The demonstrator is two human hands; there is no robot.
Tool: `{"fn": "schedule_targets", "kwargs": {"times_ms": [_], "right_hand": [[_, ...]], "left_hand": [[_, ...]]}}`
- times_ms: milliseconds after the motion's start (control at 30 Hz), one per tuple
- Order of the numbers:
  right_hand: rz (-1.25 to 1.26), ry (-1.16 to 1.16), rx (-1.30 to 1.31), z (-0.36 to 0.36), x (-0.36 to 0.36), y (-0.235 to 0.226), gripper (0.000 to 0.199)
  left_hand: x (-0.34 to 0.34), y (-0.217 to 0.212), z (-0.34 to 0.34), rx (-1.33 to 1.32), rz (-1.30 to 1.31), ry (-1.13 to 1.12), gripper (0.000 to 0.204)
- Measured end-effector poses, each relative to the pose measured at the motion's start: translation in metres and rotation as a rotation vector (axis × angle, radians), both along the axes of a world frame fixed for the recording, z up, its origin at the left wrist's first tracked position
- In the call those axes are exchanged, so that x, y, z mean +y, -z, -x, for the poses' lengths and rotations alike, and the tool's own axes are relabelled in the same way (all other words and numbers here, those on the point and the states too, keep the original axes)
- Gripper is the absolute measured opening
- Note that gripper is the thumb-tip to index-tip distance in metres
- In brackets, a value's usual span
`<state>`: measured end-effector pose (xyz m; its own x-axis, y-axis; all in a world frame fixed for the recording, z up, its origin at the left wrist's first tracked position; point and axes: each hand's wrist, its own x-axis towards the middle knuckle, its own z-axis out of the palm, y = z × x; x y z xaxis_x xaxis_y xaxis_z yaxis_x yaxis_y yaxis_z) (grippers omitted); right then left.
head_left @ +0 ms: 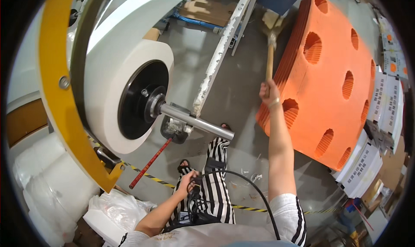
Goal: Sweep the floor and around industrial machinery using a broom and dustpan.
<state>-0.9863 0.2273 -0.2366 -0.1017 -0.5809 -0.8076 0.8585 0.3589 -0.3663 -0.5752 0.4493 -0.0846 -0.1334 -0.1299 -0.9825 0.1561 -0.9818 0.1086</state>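
My right hand [269, 91] reaches far out and is closed round the wooden handle [270, 61] of a long tool. At its far end is a pale, ragged head [272, 24], like a broom or mop; its exact kind is unclear. Close to my waist, my left hand [188, 183] is closed on a looped black cable [255, 184], which arcs across to my right side. Left of the tool, a large white roll [110, 96] sits on a machine with a black hub [140, 100] and a steel shaft [199, 124] sticking out towards my legs.
A stack of orange sheets with holes [328, 83] leans just right of my right arm. White boxes [361, 165] stand behind it. A red rod [149, 165] and a yellow machine guard [58, 74] are at left. Plastic-wrapped rolls [56, 182] lie below. Striped tape [250, 209] crosses the floor.
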Motion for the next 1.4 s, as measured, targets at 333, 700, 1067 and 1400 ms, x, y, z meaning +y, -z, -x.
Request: {"fn": "schedule_targets", "kwargs": {"times_ms": [333, 700, 1067, 1400], "right_hand": [[-0.219, -0.102, -0.2, -0.151, 0.25, -0.101, 0.014], [-0.457, -0.195, -0.006, -0.301, 0.497, -0.215, 0.015], [-0.448, -0.191, 0.112, -0.338, 0.62, -0.266, 0.013], [-0.327, -0.627, 0.568, -0.341, 0.696, -0.361, 0.024]], "left_hand": [[0.082, -0.039, -0.148, -0.148, 0.476, 1.401, 0.081], [0.196, 0.014, -0.269, 0.421, 0.647, 1.493, 0.018], [0.24, -0.027, -0.234, 0.404, 0.768, 1.773, 0.035], [0.242, -0.161, -0.226, 0.238, 0.646, 0.817, 0.048]]}}
